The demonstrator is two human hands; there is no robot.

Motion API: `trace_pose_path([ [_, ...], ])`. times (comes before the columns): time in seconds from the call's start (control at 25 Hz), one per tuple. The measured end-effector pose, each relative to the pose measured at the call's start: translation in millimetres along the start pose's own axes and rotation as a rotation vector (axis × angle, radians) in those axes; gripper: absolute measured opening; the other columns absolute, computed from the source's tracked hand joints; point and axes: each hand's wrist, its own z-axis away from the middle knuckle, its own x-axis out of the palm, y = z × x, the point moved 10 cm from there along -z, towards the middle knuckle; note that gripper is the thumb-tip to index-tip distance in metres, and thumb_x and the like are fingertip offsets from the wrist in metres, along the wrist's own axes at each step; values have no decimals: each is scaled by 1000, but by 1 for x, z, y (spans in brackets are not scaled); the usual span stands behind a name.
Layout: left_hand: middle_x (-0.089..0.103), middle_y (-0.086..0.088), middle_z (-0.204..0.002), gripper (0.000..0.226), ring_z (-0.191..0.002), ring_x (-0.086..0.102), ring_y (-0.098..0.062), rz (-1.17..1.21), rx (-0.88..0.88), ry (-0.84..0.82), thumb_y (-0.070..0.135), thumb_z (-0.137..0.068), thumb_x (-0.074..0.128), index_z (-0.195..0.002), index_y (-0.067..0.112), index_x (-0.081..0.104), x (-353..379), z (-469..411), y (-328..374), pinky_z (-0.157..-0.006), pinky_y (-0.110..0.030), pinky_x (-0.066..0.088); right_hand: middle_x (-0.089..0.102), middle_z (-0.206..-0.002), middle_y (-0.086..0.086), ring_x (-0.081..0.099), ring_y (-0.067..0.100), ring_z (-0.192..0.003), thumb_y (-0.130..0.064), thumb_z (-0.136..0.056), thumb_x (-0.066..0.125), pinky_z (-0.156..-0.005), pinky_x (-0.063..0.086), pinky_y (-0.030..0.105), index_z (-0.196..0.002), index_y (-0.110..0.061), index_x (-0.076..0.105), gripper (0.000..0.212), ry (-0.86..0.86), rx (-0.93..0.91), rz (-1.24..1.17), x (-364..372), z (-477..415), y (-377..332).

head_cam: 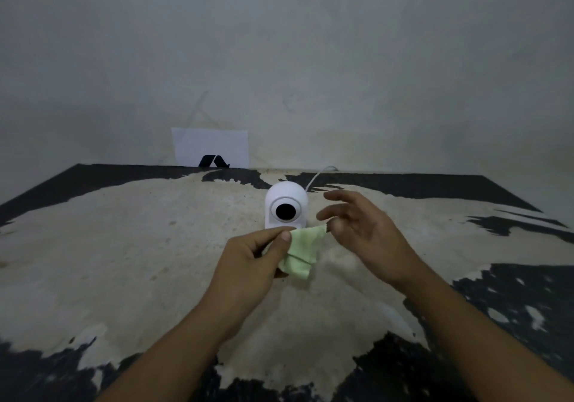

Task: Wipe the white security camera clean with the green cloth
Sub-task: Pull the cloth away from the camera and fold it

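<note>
White security camera point(286, 206): smooth rounded dome body, glossy, with a round black lens set in a white ring. Stands upright on the desk point(124, 246), long axis vertical, lens facing the wearer. A thin white cable point(318, 176) runs from behind it toward the wall.

Green cloth point(299, 251): pale green, small, soft, hanging in loose folds just in front of the camera's base and slightly lower in view; whether it touches the camera cannot be told.

Left hand point(253, 260): forearm reaching in from lower left, thumb and forefinger clamped on the cloth's upper left edge, other fingers curled under.

Right hand point(363, 227): reaching in from lower right, fingers spread and half curled beside the camera; its thumb and a fingertip pinch the cloth's upper right corner.

Desk surface worn, cream patch over black. White paper point(211, 148) with a black mark leans against the wall behind.
</note>
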Motion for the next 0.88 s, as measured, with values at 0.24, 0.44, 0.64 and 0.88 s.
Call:
trace_pose_path([
  [0.24, 74, -12, -97, 21, -89, 69, -24, 170, -51, -139, 17, -85, 60, -101, 8, 69, 54, 0, 3, -72, -30, 57, 56, -124, -23, 52, -2, -115, -37, -72, 78, -90, 47, 25, -118, -36, 60, 50, -52, -99, 341, -16, 45, -9],
  [0.44, 73, -8, -101, 34, -93, 68, -18, 144, -46, -288, 12, -74, 72, -107, 9, 65, 96, -1, 4, -73, -23, 55, 72, -107, -10, 66, 9, -100, -20, -79, 74, -89, 54, 39, -94, -17, 74, 16, 32, 43, 142, -57, 56, 15],
  [0.64, 73, -7, -100, 34, -89, 68, -18, 68, -52, -376, 4, -72, 73, -104, 10, 64, 123, -14, -1, -77, -27, 56, 74, -104, 2, 69, 16, -98, -14, -70, 75, -84, 55, 25, -87, 3, 69, 25, -4, 165, -61, -88, 62, 36],
  [0.88, 74, -11, -89, 15, -80, 69, -24, 46, -97, -226, 10, -84, 61, -98, 8, 67, 137, -40, -20, -71, -35, 58, 72, -80, 10, 65, 24, -76, -27, -73, 72, -75, 55, 34, -82, -5, 67, 25, 175, 322, -338, -118, 53, 84],
])
